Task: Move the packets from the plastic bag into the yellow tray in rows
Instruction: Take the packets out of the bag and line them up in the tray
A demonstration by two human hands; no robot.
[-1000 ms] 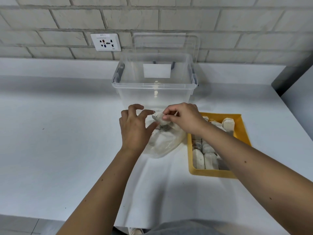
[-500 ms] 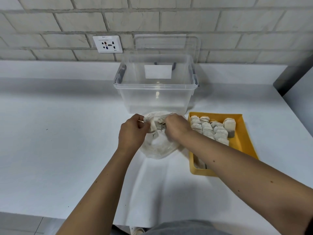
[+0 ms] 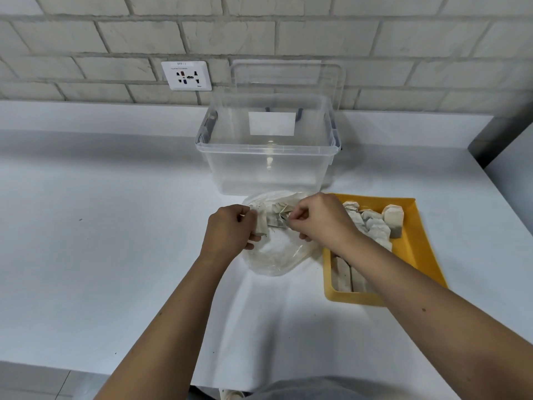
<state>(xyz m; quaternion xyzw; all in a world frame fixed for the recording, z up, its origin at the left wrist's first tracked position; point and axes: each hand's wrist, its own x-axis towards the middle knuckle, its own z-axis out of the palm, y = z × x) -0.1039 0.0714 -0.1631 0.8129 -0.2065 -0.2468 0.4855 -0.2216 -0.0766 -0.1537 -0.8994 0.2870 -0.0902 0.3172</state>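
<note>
With left hand and right hand each pinching the mouth of the plastic bag, packets inside, just beside the yellow tray near the right edge of the worktop.

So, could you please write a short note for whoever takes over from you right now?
Left hand: grips one edge of the plastic bag at its mouth.
Right hand: pinches at the other side of the mouth, apparently the plastic, though it may be a packet.
The bag lies on the table just left of the yellow tray, with a few packets inside.
Done: rows fill the tray's left side.
Left: move the bag's packets over and fill the bare right side.
</note>
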